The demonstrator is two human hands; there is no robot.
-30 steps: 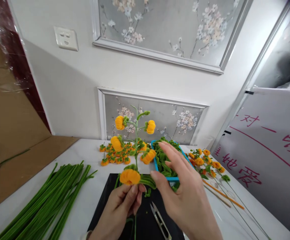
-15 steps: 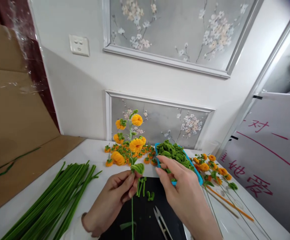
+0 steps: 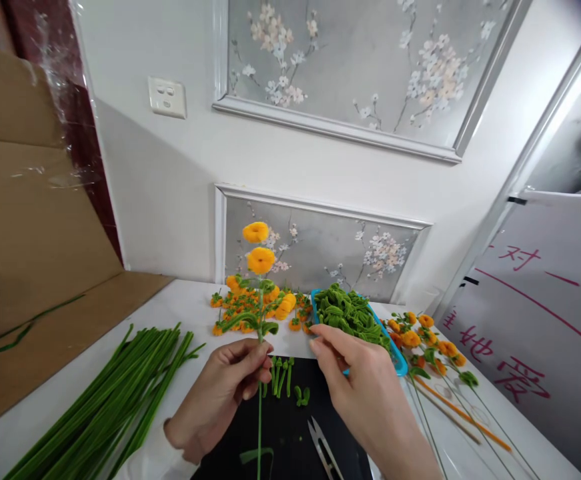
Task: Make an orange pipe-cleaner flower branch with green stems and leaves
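My left hand (image 3: 227,383) pinches the thin green stem of an artificial flower spray (image 3: 259,423), held upright before me. Fuzzy yellow-orange blooms (image 3: 261,261) rise above the grip, and curled green leaves spread just over my fingertips. A strip of green tape (image 3: 255,456) hangs from the stem lower down. To the right, my right hand (image 3: 363,390) is raised with nothing visible in it, thumb and forefinger slightly apart. It hides the near corner of a blue tray (image 3: 399,363) heaped with green fuzzy leaves (image 3: 350,312). Thread snips (image 3: 324,448) lie between the hands on a black mat (image 3: 280,447).
Green pipe cleaners (image 3: 115,400) lie bundled at left. Several short green pieces (image 3: 281,377) sit on the mat. Small orange flower heads (image 3: 240,310) cluster behind, and finished stems (image 3: 410,339) lie at right near an orange stick (image 3: 480,423). A wall (image 3: 170,200) closes the back.
The flower spray has turned in my left hand, so its blooms and leaves face differently. My right hand has dropped slightly, and its thumb and forefinger are a little closer together.
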